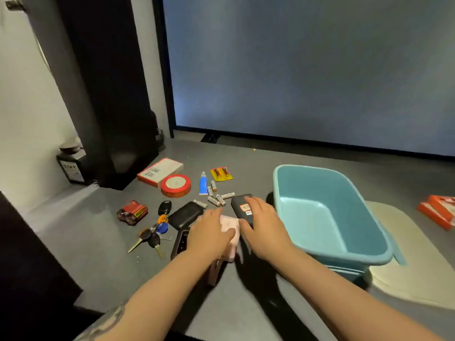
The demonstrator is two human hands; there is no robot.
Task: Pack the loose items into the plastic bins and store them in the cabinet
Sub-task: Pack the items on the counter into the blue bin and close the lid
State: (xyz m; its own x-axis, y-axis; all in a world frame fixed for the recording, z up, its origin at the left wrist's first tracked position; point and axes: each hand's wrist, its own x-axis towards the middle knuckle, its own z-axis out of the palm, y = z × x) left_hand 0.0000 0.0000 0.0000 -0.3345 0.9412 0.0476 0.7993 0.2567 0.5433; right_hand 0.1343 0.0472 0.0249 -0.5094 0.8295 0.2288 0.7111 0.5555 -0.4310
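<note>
Both forearms reach forward and inward from the bottom edge, meeting over the middle of the grey table (pixel 73 232). The left hand (pixel 209 232) lies palm down on a pale pink box-like item (pixel 230 227), its fingers bent over the top; whether they actually clasp it I cannot tell. The right hand (pixel 261 222) lies just beside it, palm down, fingers spread and fairly straight across a flat black device (pixel 242 205) with small stickers, thumb toward the pink item. The two hands nearly touch.

Just right of them stands the plastic bin (pixel 330 217), a smooth teal tub with rounded corners (nothing visible inside), resting partly on a pale mat (pixel 418 267).

The loose items lie left of and behind the hands: a rounded black case (pixel 184 214), a slim dark remote (pixel 181 239), a bunch of keys (pixel 154 235) with a black fob, a shrink-wrapped pack of red batteries (pixel 133 211), scattered silver batteries (pixel 216 196), a blue-and-white tube (pixel 203 184), a yellow blister card of batteries (pixel 221 174), a red roll of tape (pixel 176 185) and a flat red-and-white box (pixel 160 171).
</note>
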